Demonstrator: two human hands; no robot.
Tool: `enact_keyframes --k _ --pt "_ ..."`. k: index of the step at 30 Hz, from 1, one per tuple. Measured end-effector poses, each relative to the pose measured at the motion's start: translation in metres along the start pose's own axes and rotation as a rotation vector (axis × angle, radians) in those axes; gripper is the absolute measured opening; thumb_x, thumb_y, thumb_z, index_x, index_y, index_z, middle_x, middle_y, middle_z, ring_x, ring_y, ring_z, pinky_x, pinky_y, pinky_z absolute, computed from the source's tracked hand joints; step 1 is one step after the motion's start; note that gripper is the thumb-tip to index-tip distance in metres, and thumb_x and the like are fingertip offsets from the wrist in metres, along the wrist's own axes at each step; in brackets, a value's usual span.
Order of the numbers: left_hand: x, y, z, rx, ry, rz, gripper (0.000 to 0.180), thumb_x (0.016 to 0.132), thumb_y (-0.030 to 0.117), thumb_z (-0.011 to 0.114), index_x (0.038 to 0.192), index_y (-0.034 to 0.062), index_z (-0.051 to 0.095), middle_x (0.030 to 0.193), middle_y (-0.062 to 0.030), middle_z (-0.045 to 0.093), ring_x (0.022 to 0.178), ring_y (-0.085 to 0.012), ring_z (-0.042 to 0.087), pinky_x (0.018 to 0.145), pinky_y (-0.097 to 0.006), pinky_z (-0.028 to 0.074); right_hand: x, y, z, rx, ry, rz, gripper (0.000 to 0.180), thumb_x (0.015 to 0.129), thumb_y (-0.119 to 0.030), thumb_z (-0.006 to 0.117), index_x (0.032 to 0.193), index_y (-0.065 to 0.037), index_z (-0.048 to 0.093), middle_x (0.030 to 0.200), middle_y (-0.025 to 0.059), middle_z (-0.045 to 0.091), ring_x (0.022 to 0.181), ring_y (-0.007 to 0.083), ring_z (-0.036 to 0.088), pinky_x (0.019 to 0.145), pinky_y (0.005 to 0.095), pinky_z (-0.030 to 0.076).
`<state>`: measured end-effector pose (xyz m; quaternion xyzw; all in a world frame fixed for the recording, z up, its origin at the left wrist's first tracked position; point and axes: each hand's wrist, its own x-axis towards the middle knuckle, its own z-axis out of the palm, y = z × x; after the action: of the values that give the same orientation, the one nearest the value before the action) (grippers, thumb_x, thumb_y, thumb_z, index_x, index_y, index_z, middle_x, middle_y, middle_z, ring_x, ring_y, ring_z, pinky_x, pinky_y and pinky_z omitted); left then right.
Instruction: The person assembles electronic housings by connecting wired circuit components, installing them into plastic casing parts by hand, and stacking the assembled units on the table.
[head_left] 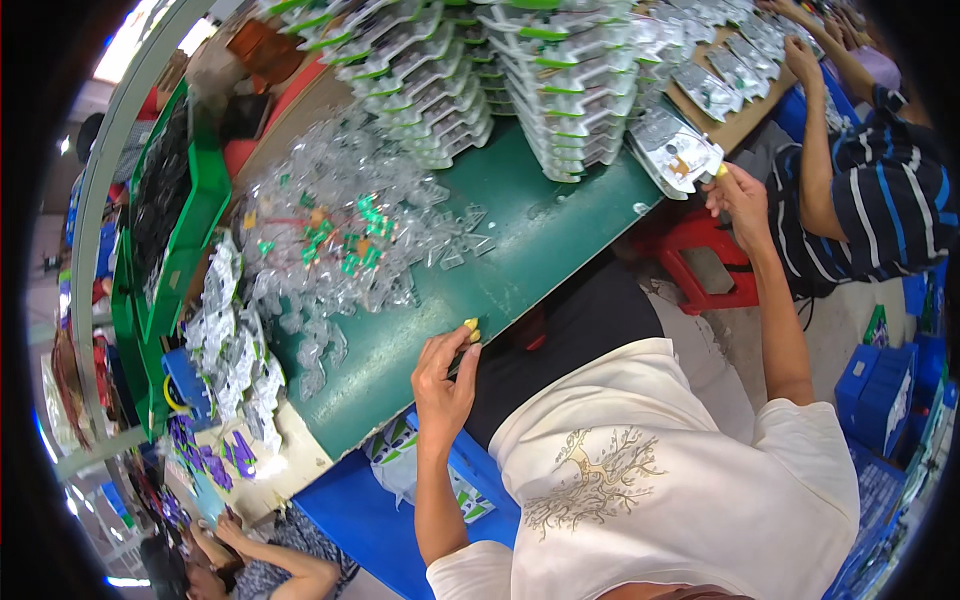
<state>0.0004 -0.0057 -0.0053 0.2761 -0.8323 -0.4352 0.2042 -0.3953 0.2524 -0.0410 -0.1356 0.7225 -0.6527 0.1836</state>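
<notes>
My right hand (742, 205) grips the near corner of a whitish-grey moulded plastic part (678, 150), which lies at the table's right edge. A small orange-brown piece shows on its face. A yellow cover sits on a fingertip of that hand. By the table's front edge, my left hand (443, 380) has its thumb and forefinger apart, with nothing visible between them. Yellow also covers its fingertips. Beyond it, a heap of clear plastic pieces (330, 215) spreads over the green table (520, 255), with small green and orange bits on top.
Tall stacks of grey parts with green edges (570, 90) rise at the back. More grey parts (235, 345) pile at the left, beside a green bin (205, 190) of black pieces. A red stool (705, 260) stands at right. Co-workers sit at the right and lower left.
</notes>
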Motion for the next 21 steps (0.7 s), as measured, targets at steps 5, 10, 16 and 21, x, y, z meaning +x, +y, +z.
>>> enact_keyframes --k 5,10,16,21 --pt "0.001 -0.007 0.003 -0.083 -0.006 0.062 0.023 0.085 0.004 0.07 0.107 -0.0021 0.068 0.096 -0.0139 0.07 0.087 -0.0279 0.066 0.08 -0.037 0.052 -0.009 0.021 -0.033 -0.164 0.398 -0.109 0.027 0.101 -0.016 0.055 0.125 -0.007 0.065 0.076 -0.0031 0.06 0.057 0.001 0.048 0.046 0.0159 0.037" --pt "0.003 -0.021 -0.002 -0.179 0.029 0.074 0.022 0.086 0.003 0.069 0.108 0.0008 0.07 0.089 -0.0106 0.068 0.078 -0.0207 0.063 0.062 -0.031 0.051 -0.068 -0.049 0.08 -0.215 0.098 -0.495 0.027 0.099 -0.003 0.052 0.123 -0.001 0.064 0.084 -0.0003 0.06 0.063 0.0023 0.047 0.056 0.0166 0.04" --pt "-0.004 -0.031 0.004 -0.265 0.131 0.115 0.018 0.084 0.0 0.069 0.102 -0.0019 0.07 0.085 -0.012 0.068 0.072 -0.0223 0.063 0.065 -0.032 0.05 -0.073 -0.102 0.294 -0.339 -0.622 -0.755 0.016 0.085 0.0 0.067 0.101 -0.002 0.069 0.088 0.0067 0.066 0.073 0.0135 0.061 0.064 0.0249 0.048" --pt "-0.003 -0.036 0.009 -0.216 0.167 0.246 0.017 0.083 -0.001 0.07 0.1 -0.0012 0.07 0.088 -0.0134 0.07 0.076 -0.0257 0.065 0.07 -0.034 0.052 -0.014 -0.09 0.413 -0.666 -0.56 -0.817 0.019 0.082 -0.017 0.068 0.094 -0.002 0.072 0.085 0.0145 0.07 0.075 0.0306 0.068 0.067 0.0383 0.052"
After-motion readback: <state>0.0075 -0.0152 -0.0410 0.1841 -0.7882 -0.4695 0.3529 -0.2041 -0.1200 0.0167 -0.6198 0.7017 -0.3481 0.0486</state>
